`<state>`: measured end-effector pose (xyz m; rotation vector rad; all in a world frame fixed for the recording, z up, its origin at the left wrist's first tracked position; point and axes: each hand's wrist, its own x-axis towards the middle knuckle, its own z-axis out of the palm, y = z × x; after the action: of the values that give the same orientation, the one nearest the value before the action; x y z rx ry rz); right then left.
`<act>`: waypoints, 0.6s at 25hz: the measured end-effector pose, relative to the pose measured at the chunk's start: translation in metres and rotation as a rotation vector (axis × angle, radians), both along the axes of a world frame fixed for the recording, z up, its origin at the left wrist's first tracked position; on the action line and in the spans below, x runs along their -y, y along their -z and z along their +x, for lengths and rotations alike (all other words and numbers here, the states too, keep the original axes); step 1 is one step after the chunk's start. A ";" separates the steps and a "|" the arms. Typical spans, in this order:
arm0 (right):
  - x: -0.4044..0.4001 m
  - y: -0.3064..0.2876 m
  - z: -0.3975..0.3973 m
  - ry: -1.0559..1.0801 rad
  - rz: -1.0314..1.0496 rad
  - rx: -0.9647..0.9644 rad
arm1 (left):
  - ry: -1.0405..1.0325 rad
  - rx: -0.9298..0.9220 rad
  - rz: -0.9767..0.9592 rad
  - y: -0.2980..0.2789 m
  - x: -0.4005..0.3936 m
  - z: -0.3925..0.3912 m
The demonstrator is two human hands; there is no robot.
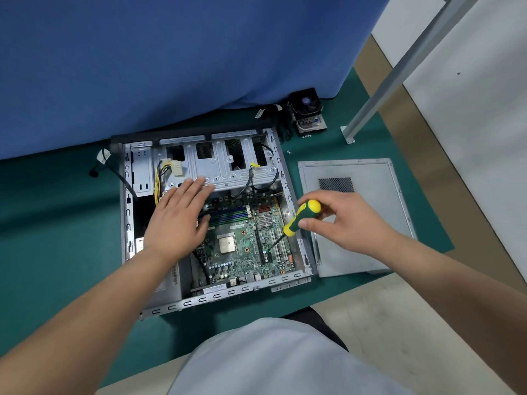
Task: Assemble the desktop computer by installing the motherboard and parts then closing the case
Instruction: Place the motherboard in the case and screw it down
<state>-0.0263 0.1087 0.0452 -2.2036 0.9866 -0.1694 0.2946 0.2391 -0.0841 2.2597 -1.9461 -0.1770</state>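
Motherboard (242,246) seated inside open case (128,218), which lies on green mat (57,195). Right hand (339,220) grips yellow-green screwdriver (302,218), tip down on board; left hand (176,220) flat, fingers straight, over board's left edge. Side panel (365,223) lies just right of case.

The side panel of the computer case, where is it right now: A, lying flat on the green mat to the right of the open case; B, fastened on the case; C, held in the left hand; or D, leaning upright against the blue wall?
A: the side panel lies flat on the green mat beside the open case.
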 end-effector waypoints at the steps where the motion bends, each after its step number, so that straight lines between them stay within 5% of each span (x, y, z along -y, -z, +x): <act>1: -0.003 0.000 -0.001 -0.048 -0.012 -0.035 | -0.001 0.004 -0.006 0.001 0.000 0.000; 15: -0.039 0.027 -0.009 -0.248 -0.045 -0.336 | 0.010 0.052 -0.026 0.003 0.001 0.000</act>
<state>-0.0349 0.1479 0.0186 -2.4221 0.8767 0.3038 0.2942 0.2385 -0.0870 2.2607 -1.9734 -0.0943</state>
